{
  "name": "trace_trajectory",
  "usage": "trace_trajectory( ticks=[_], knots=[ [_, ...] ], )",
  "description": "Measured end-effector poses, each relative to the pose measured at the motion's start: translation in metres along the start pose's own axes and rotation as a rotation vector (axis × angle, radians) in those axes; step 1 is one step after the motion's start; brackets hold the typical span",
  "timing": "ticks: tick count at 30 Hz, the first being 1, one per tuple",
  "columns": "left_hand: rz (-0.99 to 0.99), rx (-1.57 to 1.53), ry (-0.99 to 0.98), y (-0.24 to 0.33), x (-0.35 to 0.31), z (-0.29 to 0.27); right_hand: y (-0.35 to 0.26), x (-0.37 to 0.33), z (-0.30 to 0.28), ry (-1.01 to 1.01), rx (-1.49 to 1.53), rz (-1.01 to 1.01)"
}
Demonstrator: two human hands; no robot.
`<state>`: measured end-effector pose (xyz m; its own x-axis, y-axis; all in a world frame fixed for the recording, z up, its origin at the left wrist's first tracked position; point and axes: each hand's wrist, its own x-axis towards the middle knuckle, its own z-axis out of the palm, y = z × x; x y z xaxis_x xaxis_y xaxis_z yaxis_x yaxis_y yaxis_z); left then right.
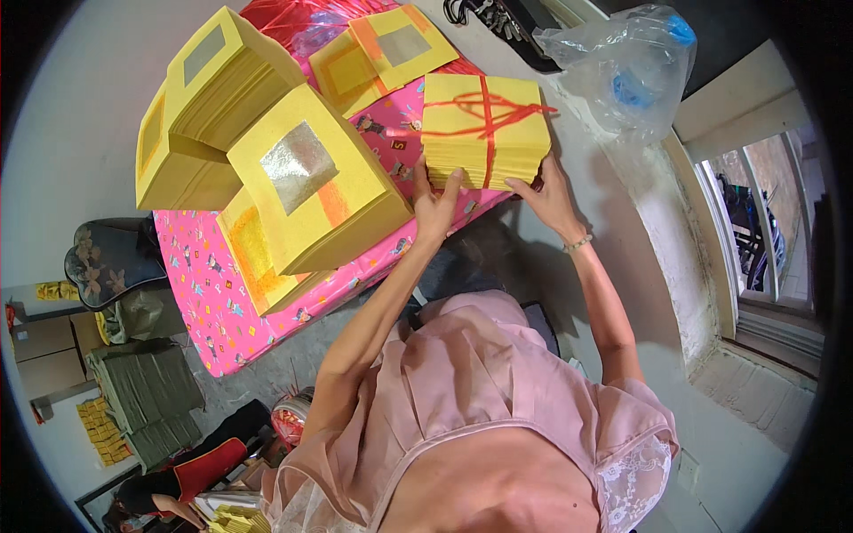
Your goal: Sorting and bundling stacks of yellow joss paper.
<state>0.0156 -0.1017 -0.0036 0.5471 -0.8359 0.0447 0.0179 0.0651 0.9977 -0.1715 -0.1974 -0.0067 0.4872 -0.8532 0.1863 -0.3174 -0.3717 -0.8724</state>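
A tied bundle of yellow paper (511, 96) is held at the right end of the table, by the corner nearest the person. It is bound by crossed red string (488, 120), gathered on its top face. Its near left corner is gripped by the left hand (434, 206), with the thumb laid along the near side; its near right corner is gripped by the right hand (553, 202), with the fingers partly hidden behind the paper.

Beyond the bundle's left side, toward the far edge, two flat yellow pieces (404, 46) are overlapped, and red strands (267, 16) are heaped behind them. Most of the table's left half is taken up by thick yellow stacks: a tall one (233, 84) toward the far left corner, and a slanted one with a silver square (333, 222), set on a lower stack (253, 240) by the near edge. By these, much of the pink cloth (213, 311) is covered and the space left of the bundle is narrowed.

Past the right end, a clear plastic bag (653, 67) with blue parts is seen beside the wall. Off the left edge, a flowered seat (115, 258) and green packages (147, 395) are placed; farther down, a person in black and red (200, 471) is seen bent over.
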Motion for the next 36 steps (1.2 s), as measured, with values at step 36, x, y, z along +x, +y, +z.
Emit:
trace_trajectory(
  ticks=[36],
  knots=[
    [-0.119, -0.153, 0.040, 0.042, 0.027, 0.013, -0.029, 0.061, -0.008, -0.081, 0.621, 0.321]
  ],
)
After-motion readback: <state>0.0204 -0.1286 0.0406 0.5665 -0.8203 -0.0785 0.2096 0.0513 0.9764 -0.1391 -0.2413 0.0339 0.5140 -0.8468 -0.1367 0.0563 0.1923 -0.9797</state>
